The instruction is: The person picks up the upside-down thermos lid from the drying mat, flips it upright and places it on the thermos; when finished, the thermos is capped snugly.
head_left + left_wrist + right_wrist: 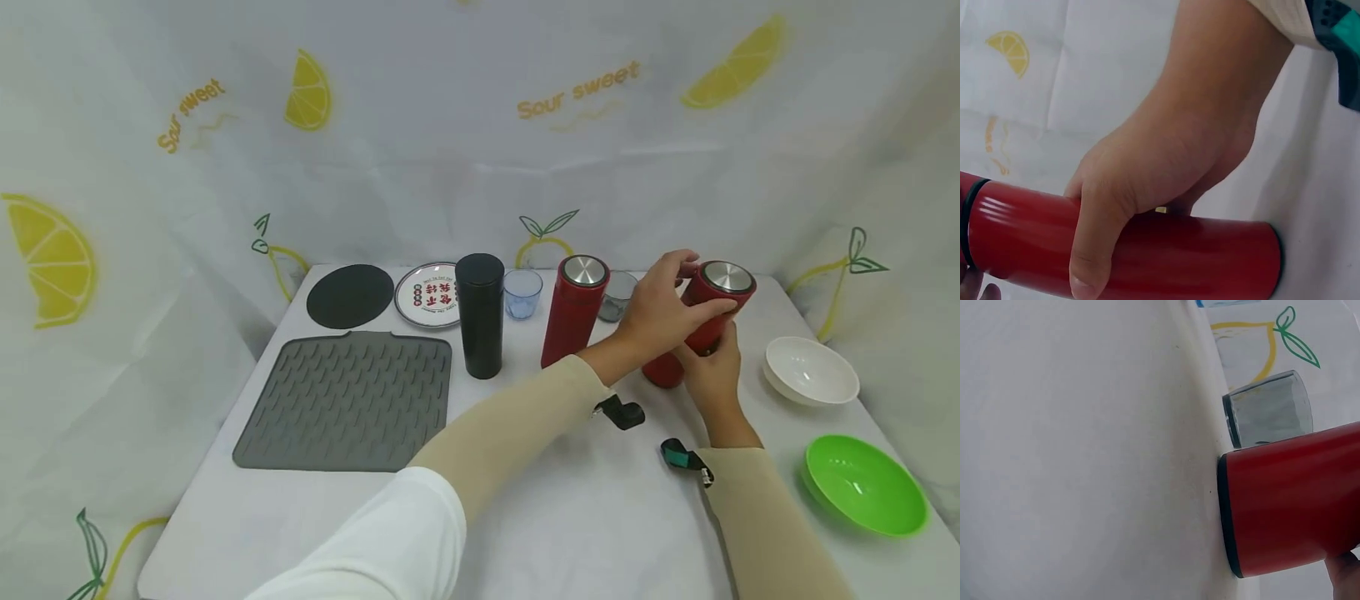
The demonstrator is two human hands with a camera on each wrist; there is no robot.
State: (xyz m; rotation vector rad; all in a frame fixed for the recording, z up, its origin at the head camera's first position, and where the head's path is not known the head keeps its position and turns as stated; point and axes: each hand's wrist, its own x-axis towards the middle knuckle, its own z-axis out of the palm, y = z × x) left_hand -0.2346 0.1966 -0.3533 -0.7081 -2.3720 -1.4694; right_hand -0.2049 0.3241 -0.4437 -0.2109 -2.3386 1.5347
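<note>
Covering the table [525,517] is a white cloth, and white sheeting printed with yellow lemon slices and the words "Sour sweet" hangs behind and to both sides. Near the right rear of the table both hands hold a tilted red flask [701,321], its base resting on the cloth: the left hand [660,312] wraps its fingers round the upper part just below the steel lid, the right hand [712,371] curls round the lower body. A second red flask [573,312] stands upright just left of it, with a grey glass [617,296] behind, then a blue glass [522,293] and a black flask [480,317]. A grey ribbed mat [348,400], a dark round mat [349,296] and a printed plate [431,294] lie at left; a white bowl [810,371] and green bowl [866,483] sit at right
</note>
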